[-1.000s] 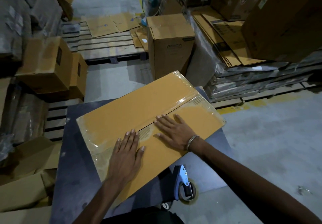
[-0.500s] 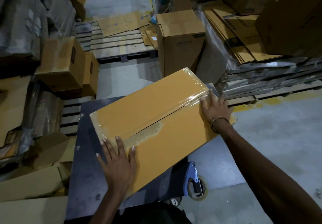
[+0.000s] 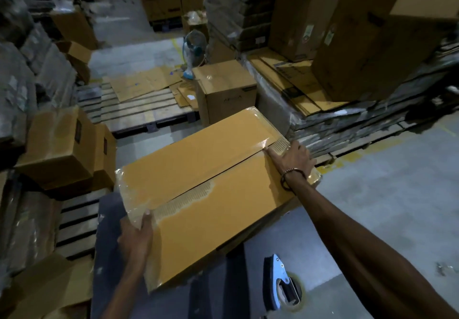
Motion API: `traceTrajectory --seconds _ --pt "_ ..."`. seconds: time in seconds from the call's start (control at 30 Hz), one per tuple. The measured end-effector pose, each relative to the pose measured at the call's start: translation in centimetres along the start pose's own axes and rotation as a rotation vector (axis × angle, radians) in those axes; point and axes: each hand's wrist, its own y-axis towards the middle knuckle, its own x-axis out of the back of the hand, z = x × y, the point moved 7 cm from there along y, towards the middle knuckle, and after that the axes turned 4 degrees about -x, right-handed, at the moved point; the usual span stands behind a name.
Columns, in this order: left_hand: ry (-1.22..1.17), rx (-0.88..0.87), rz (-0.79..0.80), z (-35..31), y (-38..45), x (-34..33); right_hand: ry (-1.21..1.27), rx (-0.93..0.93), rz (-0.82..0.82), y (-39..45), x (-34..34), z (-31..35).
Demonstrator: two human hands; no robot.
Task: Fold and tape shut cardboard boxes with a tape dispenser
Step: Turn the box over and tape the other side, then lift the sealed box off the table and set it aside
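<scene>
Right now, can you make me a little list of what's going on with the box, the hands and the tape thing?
box: flat orange-brown box lying on a dark table, flaps closed, middle seam untaped
left hand: left hand holds the near end of the box
right hand: right hand rests on the far end, near the seam
tape dispenser: tape dispenser lies on the table, untouched
around: more boxes, wooden pallets

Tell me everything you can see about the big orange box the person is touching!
The box is flat, wide, orange-brown cardboard, lying slanted on a dark table. Its two top flaps are folded shut and meet at a long middle seam. Shiny clear tape covers its ends, and paler torn patches show along the seam. The left hand holds its near end; the right hand rests on its far end. A blue tape dispenser sits apart, nearer the person.
</scene>
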Motion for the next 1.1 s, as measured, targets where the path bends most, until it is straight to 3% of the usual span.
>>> traceTrajectory --seconds 0.17,0.33,0.77,0.9,1.1 --pt "-0.125 -0.183 0.065 -7.6 1.4 -1.9 0.111 -0.151 -0.159 0.9 6.3 -5.1" --pt "-0.13 -0.363 0.189 -18.1 -0.7 -7.9 0.188 -0.346 -0.294 1.1 12.9 -15.2" --pt "-0.081 -0.658 0.633 -33.4 -22.0 -35.5 0.218 -0.818 -0.503 1.2 20.4 -49.9" --pt "0.004 -0.732 0.706 -37.4 -30.7 -46.1 0.241 -0.938 -0.524 3.5 20.8 -61.3" --pt "0.068 -0.813 0.85 -40.2 -41.1 -57.6 0.291 -1.091 -0.375 5.1 18.7 -73.6"
